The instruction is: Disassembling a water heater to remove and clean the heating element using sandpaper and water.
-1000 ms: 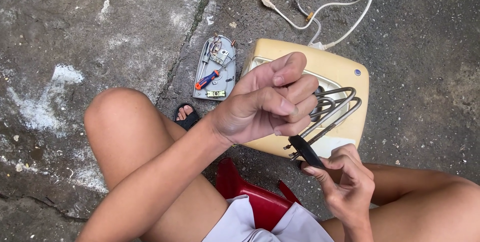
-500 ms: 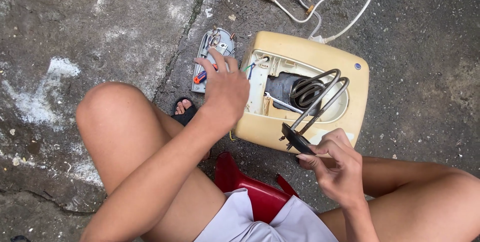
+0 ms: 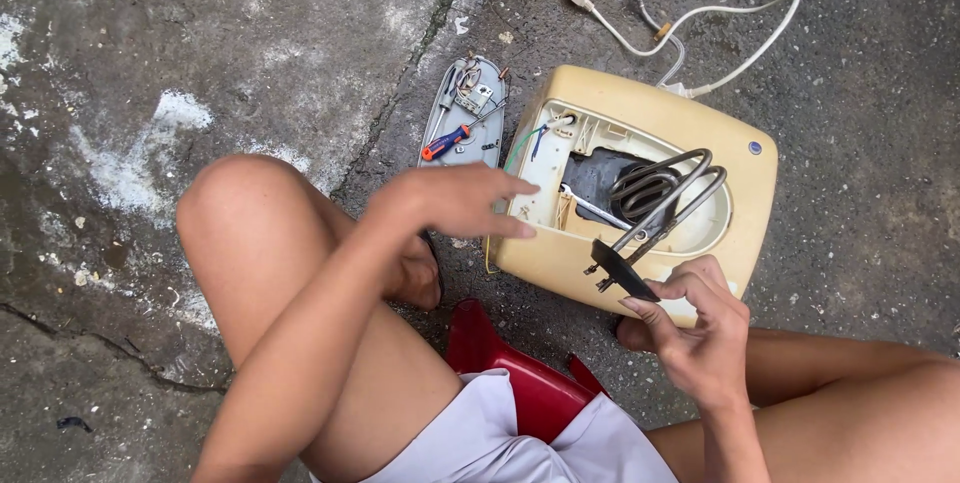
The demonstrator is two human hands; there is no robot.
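Note:
A cream plastic appliance housing [image 3: 735, 168] lies open on the concrete in front of me. My right hand [image 3: 700, 328] grips the black base plate of a coiled metal heating element [image 3: 655, 193], which sticks up over the housing's opening. My left hand [image 3: 455, 201] hovers flat just left of the housing, fingers stretched out, holding nothing. Beyond it lies a grey cover panel [image 3: 465, 113] with a small circuit part and an orange-and-blue screwdriver [image 3: 445, 141] resting on it.
A white power cord [image 3: 690, 28] with a plug runs from the housing's far side. I sit on a low red stool [image 3: 510, 373], my bare knees to either side. A crack runs through the stained concrete ground [image 3: 200, 63].
My left hand has left the housing, reached toward the grey panel, then drawn back to hover beside the housing. The right hand keeps holding the heating element, now tilted over the opening.

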